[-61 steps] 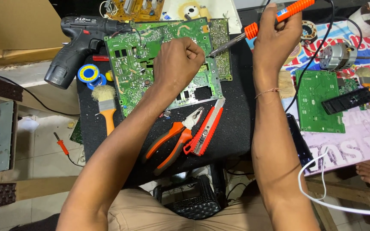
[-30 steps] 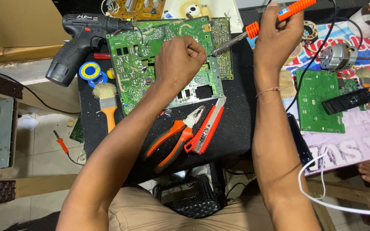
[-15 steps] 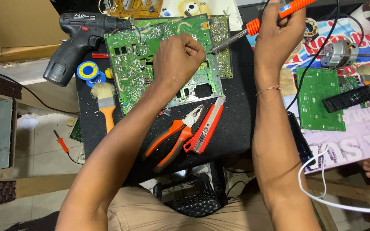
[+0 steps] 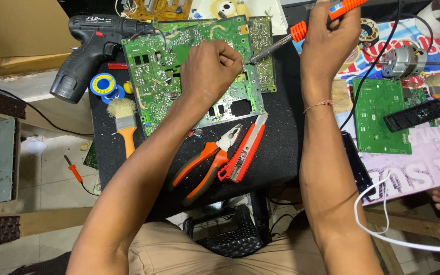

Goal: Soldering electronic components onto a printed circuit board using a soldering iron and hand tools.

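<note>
While our right hand (image 4: 329, 43) grips the orange soldering iron (image 4: 301, 31), our left hand (image 4: 211, 69) pinches closed, contents hidden, atop the green circuit board (image 4: 154, 76) on the black mat (image 4: 281, 147); stiff, light, fragile, best held by edges.

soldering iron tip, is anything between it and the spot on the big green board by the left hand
Nothing visible blocks it. The soldering iron, held in the right hand, slants down with its tip right at the fingertips of the left hand, over the large green circuit board. Whether the tip touches the board cannot be told.
</note>
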